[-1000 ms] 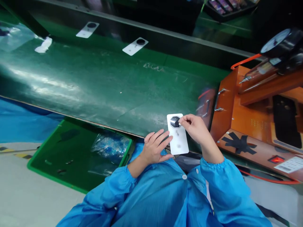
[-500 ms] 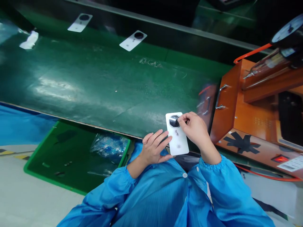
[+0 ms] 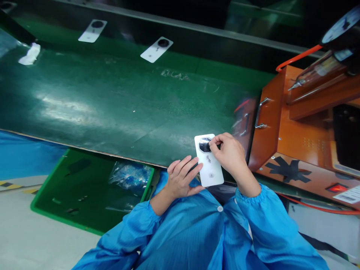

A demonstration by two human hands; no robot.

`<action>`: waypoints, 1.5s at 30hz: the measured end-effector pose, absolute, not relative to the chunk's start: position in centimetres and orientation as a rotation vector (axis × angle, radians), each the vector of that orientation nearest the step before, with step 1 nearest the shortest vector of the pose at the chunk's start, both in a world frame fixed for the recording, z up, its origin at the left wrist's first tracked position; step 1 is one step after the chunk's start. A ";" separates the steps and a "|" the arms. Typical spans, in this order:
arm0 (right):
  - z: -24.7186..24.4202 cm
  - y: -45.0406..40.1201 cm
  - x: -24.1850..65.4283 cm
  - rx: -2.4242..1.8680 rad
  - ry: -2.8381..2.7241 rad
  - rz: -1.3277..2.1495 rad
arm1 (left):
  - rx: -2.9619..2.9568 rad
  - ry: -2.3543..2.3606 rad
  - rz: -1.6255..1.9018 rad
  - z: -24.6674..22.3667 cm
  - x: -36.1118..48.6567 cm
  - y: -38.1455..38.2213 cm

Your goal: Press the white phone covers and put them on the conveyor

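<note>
Head view: I see the white phone panel (image 3: 212,175) at the near edge of the worktop (image 3: 112,116), probably for easy reach. The left hand (image 3: 180,180) has its fingers loosely spread against one side, likely steadying it; I can't tell if they grip underneath. The right hand (image 3: 232,155) pinches closed at the camera ring (image 3: 204,146), contents hidden.

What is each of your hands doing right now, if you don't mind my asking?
Left hand: holding the white panel by its edge.
Right hand: fingers pinched at its dark camera ring.
</note>
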State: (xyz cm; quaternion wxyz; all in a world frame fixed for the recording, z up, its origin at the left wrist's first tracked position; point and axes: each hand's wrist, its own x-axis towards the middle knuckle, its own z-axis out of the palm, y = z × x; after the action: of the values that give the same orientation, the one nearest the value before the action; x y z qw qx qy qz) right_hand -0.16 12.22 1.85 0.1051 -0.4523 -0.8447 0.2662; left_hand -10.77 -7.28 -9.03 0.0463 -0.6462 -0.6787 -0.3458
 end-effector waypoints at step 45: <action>-5.4 8.4 6.6 -0.878 -2.465 -0.122 | -2.234 -1.989 -0.520 -3.2 -12.6 -9.0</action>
State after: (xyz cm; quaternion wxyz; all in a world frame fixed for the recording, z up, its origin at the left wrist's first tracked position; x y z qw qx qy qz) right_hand 6.64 8.37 -5.35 0.2578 -0.3239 -0.9092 -0.0448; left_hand -12.58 -9.02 -3.17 0.0529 -0.7348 -0.6542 -0.1710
